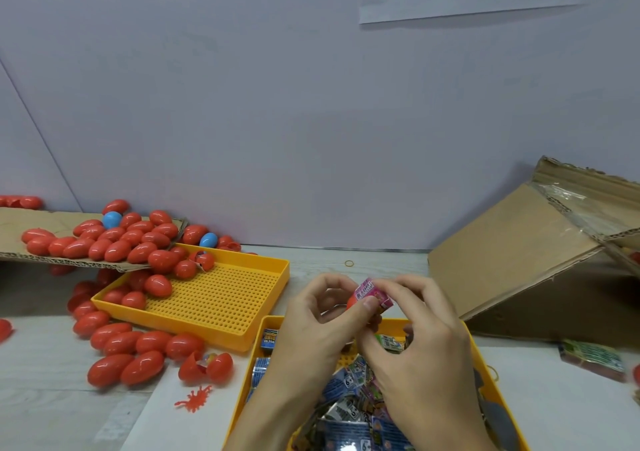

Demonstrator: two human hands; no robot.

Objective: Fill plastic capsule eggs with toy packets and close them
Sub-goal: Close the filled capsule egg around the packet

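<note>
Grey worktop, pale wall behind. Closed red eggs heaped at 9 o'clock, many apparently done. At centre, left hand grips a red egg half; right hand pinches a pink packet into it. Closing remains. Packet tray at 6 o'clock holds plenty.

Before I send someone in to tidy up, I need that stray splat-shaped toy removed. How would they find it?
Start at the near yellow tray full of toy packets, under the hands. Just off its left wall, on the table, lies a flat red splat toy, in front of a half-open red egg. Unlike the smooth, rounded eggs nearby, it is flat with thin spiky arms.
</note>
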